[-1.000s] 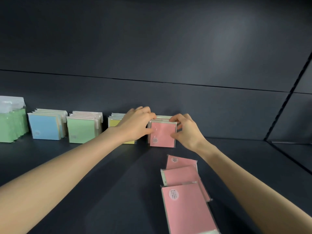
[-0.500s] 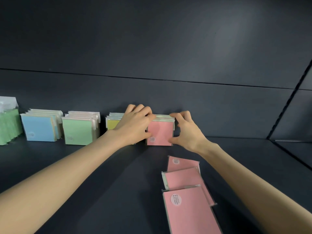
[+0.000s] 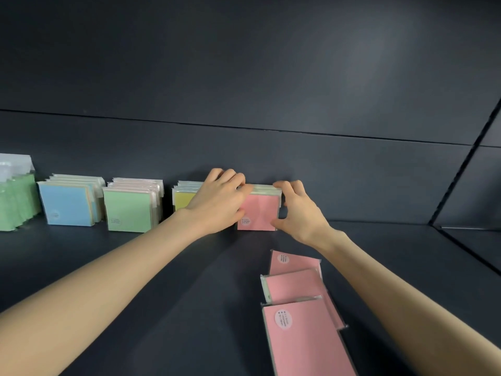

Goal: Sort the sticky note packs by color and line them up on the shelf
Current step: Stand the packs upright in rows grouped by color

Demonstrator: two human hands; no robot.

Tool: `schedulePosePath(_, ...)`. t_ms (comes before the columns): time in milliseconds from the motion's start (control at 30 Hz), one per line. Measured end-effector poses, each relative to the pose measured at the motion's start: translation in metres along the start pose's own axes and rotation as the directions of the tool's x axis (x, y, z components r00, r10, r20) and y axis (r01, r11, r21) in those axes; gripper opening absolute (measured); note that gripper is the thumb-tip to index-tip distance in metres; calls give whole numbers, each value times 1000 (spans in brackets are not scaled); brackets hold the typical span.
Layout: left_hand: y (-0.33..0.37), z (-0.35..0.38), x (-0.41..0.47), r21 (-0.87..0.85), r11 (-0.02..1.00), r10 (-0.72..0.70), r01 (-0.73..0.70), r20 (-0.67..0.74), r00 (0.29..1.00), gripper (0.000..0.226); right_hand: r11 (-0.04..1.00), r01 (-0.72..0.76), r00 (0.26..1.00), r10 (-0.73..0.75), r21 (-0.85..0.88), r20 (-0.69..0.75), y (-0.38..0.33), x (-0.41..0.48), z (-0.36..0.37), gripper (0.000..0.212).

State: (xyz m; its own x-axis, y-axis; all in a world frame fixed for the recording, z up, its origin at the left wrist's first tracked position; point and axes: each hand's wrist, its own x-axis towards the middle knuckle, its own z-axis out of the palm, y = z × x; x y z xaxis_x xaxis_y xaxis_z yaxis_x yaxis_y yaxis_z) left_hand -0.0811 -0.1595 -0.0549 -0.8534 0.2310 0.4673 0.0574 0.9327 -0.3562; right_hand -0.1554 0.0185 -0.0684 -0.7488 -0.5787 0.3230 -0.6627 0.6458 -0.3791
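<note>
A stack of pink sticky note packs (image 3: 260,211) stands upright against the shelf's back wall. My left hand (image 3: 219,202) grips its left side, fingers over the top and thumb on the front. My right hand (image 3: 299,211) holds its right side, with curled fingers at the top corner and the thumb at the bottom corner. Three more pink packs lie flat and overlapping on the shelf nearer me: a far one (image 3: 294,263), a middle one (image 3: 292,284) and a near one (image 3: 306,340). Left of the pink stack stand yellow (image 3: 184,199), light green (image 3: 127,210) and blue (image 3: 67,204) stacks.
A darker green group of packs (image 3: 16,203) with clear wrapping above it stands at the far left edge. The dark shelf floor (image 3: 189,294) spreads toward me between my forearms. A vertical divider (image 3: 461,172) closes the bay on the right.
The front pink pack has been pushed back flush with its stack. My right hand's fingers have spread from the front pack to the stack's right edge. The left hand keeps its hold.
</note>
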Motion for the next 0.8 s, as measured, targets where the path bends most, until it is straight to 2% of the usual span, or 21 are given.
schedulePosePath(100,1,-6,1,-83,996,-24,26,18,1000,38,1000,9,1000,-9,5,-3,0,-3,-7,70)
schedulePosePath(233,7,-26,1,-242,964,-102,106,31,994,43,998,-2,999,4,62,-38,3,-13,-25,59)
schedulePosePath(367,25,-48,-11,-432,882,-174,188,73,982,40,991,-22,1000,23,128,-8,7,-36,-38,46)
schedulePosePath(467,43,-59,-29,-586,777,-196,230,121,973,36,981,-62,994,44,184,99,11,-57,-45,36)
schedulePosePath(533,55,-62,-40,-653,702,-205,284,197,959,35,967,-105,981,63,232,182,14,-69,-50,33)
schedulePosePath(633,66,-59,-54,-685,582,-166,438,427,889,46,950,-175,945,88,259,315,15,-80,-56,41)
schedulePosePath(733,74,-59,-59,-614,619,-92,490,563,821,73,943,-241,890,122,227,439,15,-89,-59,54)
schedulePosePath(800,76,-61,-59,-603,614,-75,510,598,798,70,938,-261,872,127,227,473,15,-93,-60,59)
